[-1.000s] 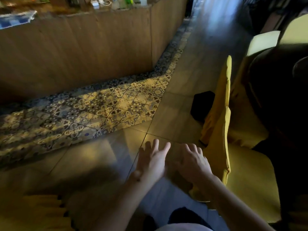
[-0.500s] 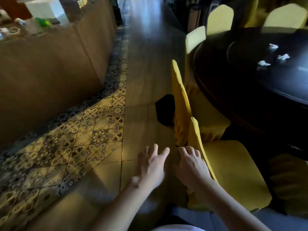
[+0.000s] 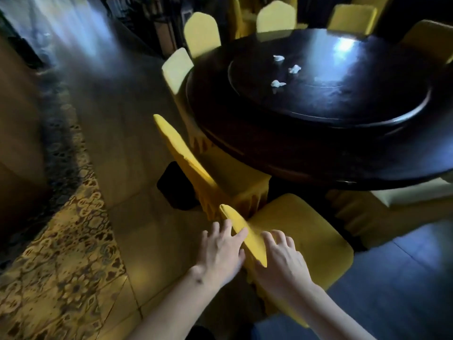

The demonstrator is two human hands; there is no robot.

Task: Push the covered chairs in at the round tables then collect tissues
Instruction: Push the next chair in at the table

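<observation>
Yellow chair cover [image 3: 247, 231] sits between left hand [image 3: 221, 251] and right hand [image 3: 282, 261], fingers spread, touching its backrest. Chair legs hidden; three tissues [image 3: 278, 83] blurred on the far dark surface [image 3: 245, 133].

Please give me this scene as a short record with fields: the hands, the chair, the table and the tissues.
left hand: open, fingers on the left side of the chair back
right hand: open, fingers over the top edge of the chair back
nearest chair: yellow cover, seat not under the table
round table: dark, glossy
tissues: three crumpled white pieces on the table's raised middle disc
</observation>
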